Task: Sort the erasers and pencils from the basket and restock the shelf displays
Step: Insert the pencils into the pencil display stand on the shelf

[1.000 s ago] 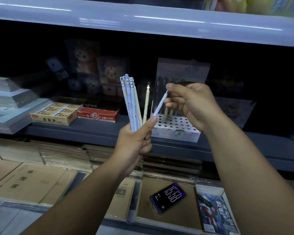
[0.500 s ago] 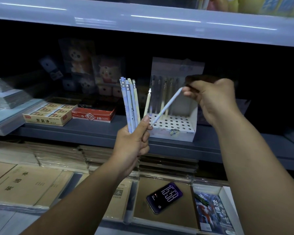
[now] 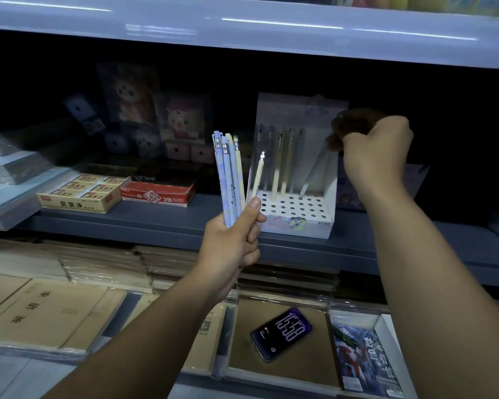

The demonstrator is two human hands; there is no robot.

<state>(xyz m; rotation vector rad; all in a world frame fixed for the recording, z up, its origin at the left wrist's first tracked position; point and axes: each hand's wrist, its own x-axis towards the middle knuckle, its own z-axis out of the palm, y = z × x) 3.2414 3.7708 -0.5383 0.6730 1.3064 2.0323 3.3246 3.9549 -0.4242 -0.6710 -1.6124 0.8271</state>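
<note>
My left hand (image 3: 233, 249) grips a bunch of pale blue and cream pencils (image 3: 228, 174), held upright in front of the shelf. My right hand (image 3: 372, 148) reaches into the shelf and pinches the top of one pencil (image 3: 314, 171). That pencil slants down with its tip at a hole in the back right of the white perforated pencil stand (image 3: 297, 214). Several pencils stand upright in the stand's back row. Boxes of erasers (image 3: 79, 195) and a red 2B box (image 3: 159, 194) sit on the shelf to the left.
The grey shelf board (image 3: 156, 226) carries cartoon-print packs at the back and stacked paper at far left. An upper shelf edge (image 3: 242, 27) overhangs. Below lie exercise books (image 3: 41, 312), a phone (image 3: 281, 334) on a brown pad, and a picture book (image 3: 363, 361).
My right hand has pulled one pencil away from the bunch and carried it right and back to the stand, its tip now down at the holes. The left hand stayed put.
</note>
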